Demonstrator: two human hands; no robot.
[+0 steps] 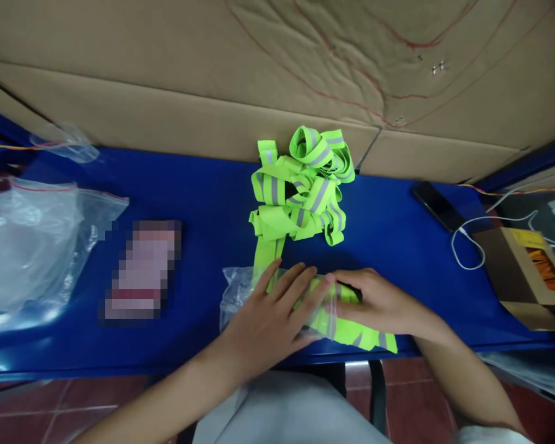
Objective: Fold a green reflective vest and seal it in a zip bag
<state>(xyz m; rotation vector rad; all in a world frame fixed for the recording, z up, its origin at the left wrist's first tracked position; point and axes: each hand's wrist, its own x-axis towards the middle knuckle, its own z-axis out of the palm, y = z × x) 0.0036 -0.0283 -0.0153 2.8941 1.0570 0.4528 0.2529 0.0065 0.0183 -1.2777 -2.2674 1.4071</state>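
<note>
My left hand (271, 311) lies flat with fingers spread on a small clear plastic bag (234, 293) near the front edge of the blue table (203, 203). My right hand (379, 302) is closed around a folded neon-green reflective band (351, 333) at the bag's open end; part of the band sits inside the bag. A heap of the same green bands with grey stripes (303, 185) lies just beyond my hands, and one strip trails from it toward the bag.
Large clear zip bags (32, 240) lie at the left. A blurred-out flat item (141, 268) sits beside them. A black phone (437, 206) with a white cable (467, 246) and an open cardboard box (527, 265) are at the right. Cardboard sheets (213, 74) stand behind.
</note>
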